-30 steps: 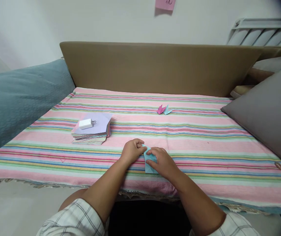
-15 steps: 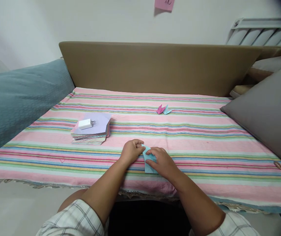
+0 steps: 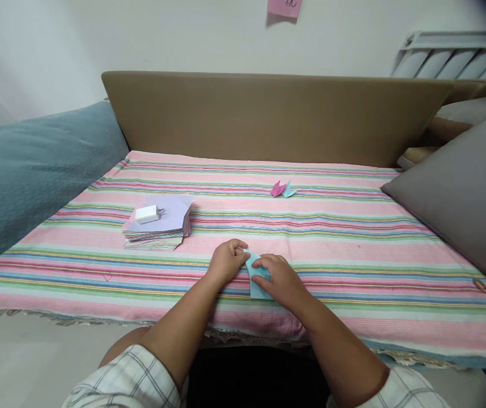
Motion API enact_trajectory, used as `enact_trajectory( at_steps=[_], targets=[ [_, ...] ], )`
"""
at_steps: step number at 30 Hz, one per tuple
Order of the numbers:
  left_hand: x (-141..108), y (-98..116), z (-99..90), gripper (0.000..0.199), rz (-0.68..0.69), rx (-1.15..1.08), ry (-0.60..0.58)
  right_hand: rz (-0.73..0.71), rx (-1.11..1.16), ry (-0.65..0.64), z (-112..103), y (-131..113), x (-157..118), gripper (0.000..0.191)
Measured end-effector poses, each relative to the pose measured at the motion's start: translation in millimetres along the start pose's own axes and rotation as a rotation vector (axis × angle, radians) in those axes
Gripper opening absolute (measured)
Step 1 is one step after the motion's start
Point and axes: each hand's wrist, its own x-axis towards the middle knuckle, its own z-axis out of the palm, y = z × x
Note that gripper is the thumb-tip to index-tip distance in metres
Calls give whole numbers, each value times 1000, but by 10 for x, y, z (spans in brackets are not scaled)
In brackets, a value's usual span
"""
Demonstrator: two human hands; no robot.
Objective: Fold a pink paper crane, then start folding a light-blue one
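A folded light blue paper (image 3: 256,283) lies on the striped cloth (image 3: 332,243) near the front edge of the bed. My left hand (image 3: 226,263) pinches its upper left corner with curled fingers. My right hand (image 3: 279,279) lies on top of the paper and presses it flat, hiding most of its right side. A stack of coloured paper sheets (image 3: 160,224) sits to the left, a white charger plug (image 3: 148,214) resting on it. Two small folded paper figures, one pink (image 3: 277,189) and one light blue (image 3: 289,191), lie farther back.
A teal blanket (image 3: 26,170) is heaped at the left and a grey pillow (image 3: 468,192) leans at the right. A tan headboard (image 3: 277,116) runs along the back. A pink note (image 3: 284,8) hangs on the wall.
Both hands and the blue paper stay almost in place; my right fingers have shifted slightly on the paper.
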Motion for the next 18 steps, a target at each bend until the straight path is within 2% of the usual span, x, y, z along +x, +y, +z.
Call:
enact_trajectory(
  at_steps=[11, 18],
  targets=[
    [34, -63, 6, 29, 2, -38, -11, -3, -37, -6, -9, -10, -3, 21],
    [31, -43, -16, 27, 31, 50, 68, -1, -39, -13, -10, -8, -2, 21]
  ],
)
